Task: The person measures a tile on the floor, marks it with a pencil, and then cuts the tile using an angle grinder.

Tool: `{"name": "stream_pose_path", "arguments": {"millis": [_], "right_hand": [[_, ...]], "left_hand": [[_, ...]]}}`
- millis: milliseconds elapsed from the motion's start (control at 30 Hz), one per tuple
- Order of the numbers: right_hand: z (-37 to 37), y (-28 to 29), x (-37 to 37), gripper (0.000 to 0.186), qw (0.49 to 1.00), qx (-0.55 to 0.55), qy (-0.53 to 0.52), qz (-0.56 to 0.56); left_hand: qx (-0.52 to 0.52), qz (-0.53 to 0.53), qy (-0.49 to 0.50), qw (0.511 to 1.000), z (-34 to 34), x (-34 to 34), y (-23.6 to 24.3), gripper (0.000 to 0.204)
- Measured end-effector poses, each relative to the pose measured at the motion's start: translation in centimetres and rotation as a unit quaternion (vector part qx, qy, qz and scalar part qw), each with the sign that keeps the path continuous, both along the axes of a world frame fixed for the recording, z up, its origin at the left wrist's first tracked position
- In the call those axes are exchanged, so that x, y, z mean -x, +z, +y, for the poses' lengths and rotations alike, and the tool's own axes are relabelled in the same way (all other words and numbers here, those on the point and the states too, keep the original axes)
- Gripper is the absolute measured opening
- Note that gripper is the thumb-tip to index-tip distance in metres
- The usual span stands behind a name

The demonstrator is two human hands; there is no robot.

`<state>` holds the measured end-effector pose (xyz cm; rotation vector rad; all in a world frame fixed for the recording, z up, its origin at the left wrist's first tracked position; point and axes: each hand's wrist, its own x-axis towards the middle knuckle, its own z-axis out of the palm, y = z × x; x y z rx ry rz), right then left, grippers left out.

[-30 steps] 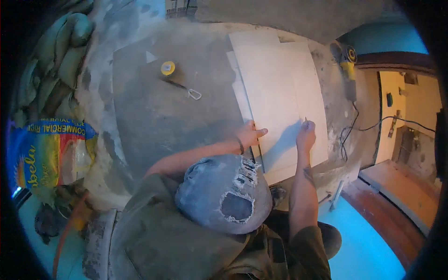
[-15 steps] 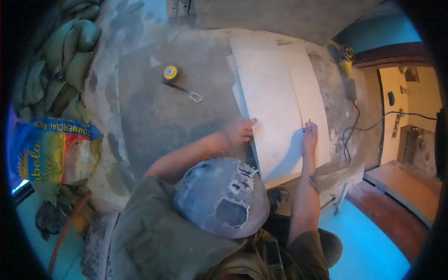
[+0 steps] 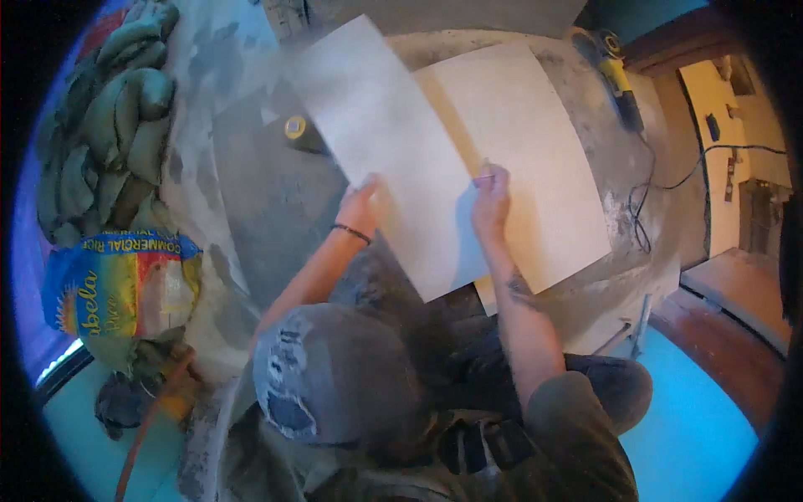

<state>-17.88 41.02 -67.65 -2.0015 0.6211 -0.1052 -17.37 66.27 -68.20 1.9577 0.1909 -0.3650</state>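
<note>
A long white tile-like panel [image 3: 393,134] is raised off the stack and slants up to the far left. My left hand [image 3: 361,205] is closed on its left edge, a dark band on the wrist. On the panel's right edge, my right hand [image 3: 492,201] is closed too; a thin pencil-like stick seems to show at its fingers, too small to make out well. Beneath and to the right lies a wider white panel [image 3: 544,167]. A yellow and black tape measure [image 3: 295,128] sits left of the raised panel, which hides its clip end.
A yellow angle grinder [image 3: 616,79] lies at the far right, its black cord [image 3: 640,201] looping nearby. Grey-green sacks [image 3: 117,125] are piled at the left beside a printed rice bag [image 3: 125,284]. A grey sheet [image 3: 259,167] covers the work surface.
The top panel has been lifted and turned, its far end swinging left. Both hands have moved left with it. The tape measure's clip has become covered.
</note>
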Motion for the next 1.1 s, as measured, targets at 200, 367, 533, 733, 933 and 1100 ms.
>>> {"name": "stream_pose_path", "arguments": {"millis": [200,367,533,733,933,1100], "right_hand": [[2.7,-1.2,1.3,0.029,0.998,-0.018,0.034,0.052],[2.3,-1.5,1.6,0.030,0.995,-0.015,0.040,0.088],[3.3,-2.2,2.0,0.026,0.997,0.011,0.066,0.041],[3.4,-3.3,2.0,0.021,0.994,0.003,0.062,0.093],[3.8,-3.5,3.0,0.026,0.996,0.070,0.045,-0.020],[3.7,-3.8,3.4,0.025,1.000,-0.003,0.004,0.023]], "left_hand": [[0.205,0.145,0.341,0.906,-0.8,0.3,0.0,0.048],[0.097,0.126,0.373,0.914,-1.7,0.0,-2.0,0.057],[0.063,0.090,0.375,0.921,-0.5,-0.2,-4.2,0.059],[-0.007,0.116,0.363,0.925,0.4,-0.1,-6.1,0.062],[0.006,0.134,0.383,0.914,0.5,0.3,-6.3,0.065],[-0.137,0.084,0.328,0.931,0.0,0.4,-5.7,0.065]]}}
